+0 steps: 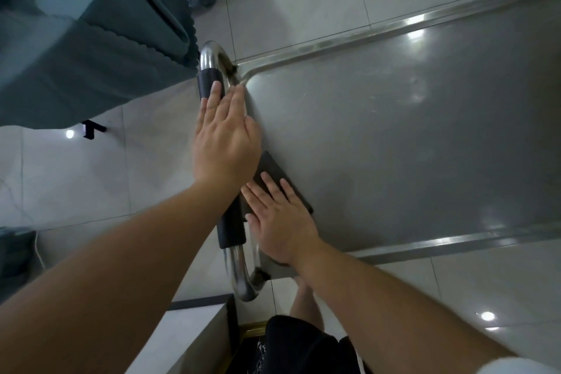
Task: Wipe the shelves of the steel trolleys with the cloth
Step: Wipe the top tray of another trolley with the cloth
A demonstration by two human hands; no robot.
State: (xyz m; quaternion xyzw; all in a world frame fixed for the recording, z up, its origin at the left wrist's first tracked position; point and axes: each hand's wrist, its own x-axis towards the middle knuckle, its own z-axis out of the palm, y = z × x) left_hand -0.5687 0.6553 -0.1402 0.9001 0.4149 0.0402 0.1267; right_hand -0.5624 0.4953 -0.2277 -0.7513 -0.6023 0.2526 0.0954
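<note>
no brand, label or readable writing anywhere i can find; only a pale, illegible print on the black shorts [300, 340] at the bottom edge. largest thing in my view is the steel trolley's top shelf [409, 143], a dull grey sheet with a raised polished rim, running off the right side and catching a few ceiling-light glints. under and around it, pale floor tiles [91, 179]. upper left, a table draped in a teal cloth [91, 55] with a scalloped hem, hanging just beside the trolley's end. at that near end of the shelf, the trolley handle [212, 70], a bent chrome tube with a black foam sleeve, its lower part partly hidden behind the arms. left hand [226, 140] lies flat, fingers straight and together, fingertips over the foam sleeve and the shelf's corner rim; it grips nothing, and i cannot tell how firmly it bears down. right hand [279, 222] also spread flat, fingers slightly fanned, palm down on the wiping cloth [270, 171], pressing rather than pinching it. that cloth is a dark, flat folded rectangle lying on the shelf close to the handle-side rim, between the two hands, one corner poking out past the right fingers. a bare leg shows below the shelf's near corner.
</note>
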